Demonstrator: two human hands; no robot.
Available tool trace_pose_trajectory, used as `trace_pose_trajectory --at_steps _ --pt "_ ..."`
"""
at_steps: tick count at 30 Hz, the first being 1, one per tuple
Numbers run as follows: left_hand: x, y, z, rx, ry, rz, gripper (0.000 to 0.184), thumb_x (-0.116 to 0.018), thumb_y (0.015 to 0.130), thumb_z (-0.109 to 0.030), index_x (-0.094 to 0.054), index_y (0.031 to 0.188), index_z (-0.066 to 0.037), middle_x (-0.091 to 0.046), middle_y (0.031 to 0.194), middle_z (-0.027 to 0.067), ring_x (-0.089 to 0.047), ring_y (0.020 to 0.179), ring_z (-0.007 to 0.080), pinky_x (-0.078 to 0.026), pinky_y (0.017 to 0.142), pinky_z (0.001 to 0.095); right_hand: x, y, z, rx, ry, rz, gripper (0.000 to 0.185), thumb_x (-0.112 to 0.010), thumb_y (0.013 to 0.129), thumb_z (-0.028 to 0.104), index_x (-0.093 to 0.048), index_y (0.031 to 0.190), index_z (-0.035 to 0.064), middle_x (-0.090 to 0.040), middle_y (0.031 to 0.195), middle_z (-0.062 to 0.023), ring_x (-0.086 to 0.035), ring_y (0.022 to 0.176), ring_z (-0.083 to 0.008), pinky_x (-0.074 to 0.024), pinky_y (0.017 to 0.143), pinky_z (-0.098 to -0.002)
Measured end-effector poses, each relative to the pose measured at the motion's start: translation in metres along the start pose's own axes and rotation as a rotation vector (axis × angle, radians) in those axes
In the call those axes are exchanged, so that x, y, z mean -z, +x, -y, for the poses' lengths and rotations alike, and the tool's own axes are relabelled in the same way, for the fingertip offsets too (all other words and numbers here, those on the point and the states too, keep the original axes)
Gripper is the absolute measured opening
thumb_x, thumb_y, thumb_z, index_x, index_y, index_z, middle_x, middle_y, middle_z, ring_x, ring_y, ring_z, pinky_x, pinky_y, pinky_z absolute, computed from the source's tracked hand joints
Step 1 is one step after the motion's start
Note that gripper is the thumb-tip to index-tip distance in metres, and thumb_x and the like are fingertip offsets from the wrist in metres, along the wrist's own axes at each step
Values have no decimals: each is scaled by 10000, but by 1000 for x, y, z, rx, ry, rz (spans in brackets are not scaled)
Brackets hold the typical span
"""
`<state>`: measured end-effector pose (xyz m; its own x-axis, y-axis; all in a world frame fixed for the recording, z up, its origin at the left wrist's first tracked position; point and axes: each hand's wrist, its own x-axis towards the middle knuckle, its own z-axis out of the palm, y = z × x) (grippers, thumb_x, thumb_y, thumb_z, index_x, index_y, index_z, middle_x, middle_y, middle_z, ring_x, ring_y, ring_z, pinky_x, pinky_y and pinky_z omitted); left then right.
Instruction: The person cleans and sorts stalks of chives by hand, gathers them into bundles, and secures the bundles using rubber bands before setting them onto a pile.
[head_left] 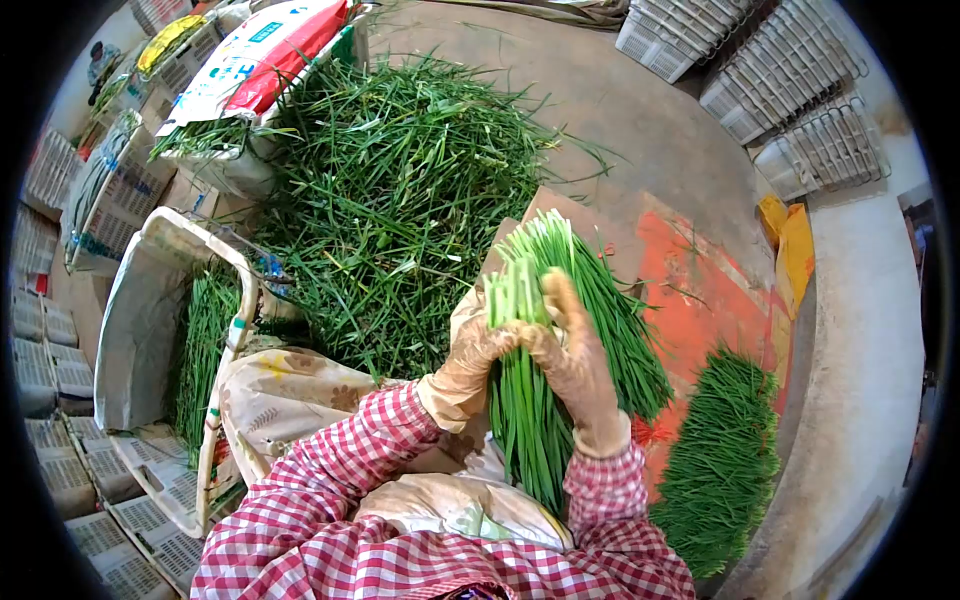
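A bunch of garlic chives (527,425) stands upright in front of my body, its pale cut ends up and its green leaves hanging down. My left hand (462,365), in a stained glove, is closed around the bunch from the left. From the other side my right hand (582,375), gloved too, grips the same bunch, with fingers raised beside the pale ends. Just beyond it lies a pile of chives (612,320) with white ends pointing away from me. Another chive pile (718,460) lies to the right on orange sheeting (690,270).
A large heap of loose green leaves (400,190) covers the floor ahead. On the left stands a white-framed basket (240,300) holding more chives. A red and white sack (265,60) lies over a crate behind it. Stacked crates (785,75) stand at the far right, near a low ledge (865,330).
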<state>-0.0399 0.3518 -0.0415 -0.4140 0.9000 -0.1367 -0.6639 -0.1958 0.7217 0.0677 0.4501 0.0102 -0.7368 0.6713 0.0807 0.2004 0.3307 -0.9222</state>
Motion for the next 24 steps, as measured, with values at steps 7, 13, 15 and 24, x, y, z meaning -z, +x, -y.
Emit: trace_pose_trajectory --at_steps 7,13,15,24 --pt "8 -19 -17 237 -462 42 315 -635 819 -203 -596 1074 -24 -658 959 86 -658 818 201 -563 750 357 -20 8 22 -248 461 85 357 -656 870 318 -628 971 -24 -603 801 12 -493 730 -59 -425 660 -225" --pt "14 -25 -14 246 -398 -74 300 -643 830 -192 -594 1081 -35 -661 947 72 -656 790 189 -558 736 342 -36 1 0 -224 405 -55 379 -609 903 323 -557 1068 -14 -583 847 -3 -484 744 -75 -416 671 -229" --pt "1 -27 -13 -62 -104 -145 355 -689 818 -169 -575 1133 -50 -646 983 36 -634 838 152 -534 757 318 -48 -1 7 -131 580 -97 367 -606 906 326 -562 1079 5 -587 855 7 -507 773 -76 -432 705 -231" --pt "8 -34 -22 -4 -229 -171 268 -684 797 -106 -630 1048 -31 -651 961 28 -623 841 141 -511 776 297 -41 1 31 -174 514 -110 201 -628 889 187 -612 987 11 -620 868 -8 -553 778 -92 -473 684 -276"
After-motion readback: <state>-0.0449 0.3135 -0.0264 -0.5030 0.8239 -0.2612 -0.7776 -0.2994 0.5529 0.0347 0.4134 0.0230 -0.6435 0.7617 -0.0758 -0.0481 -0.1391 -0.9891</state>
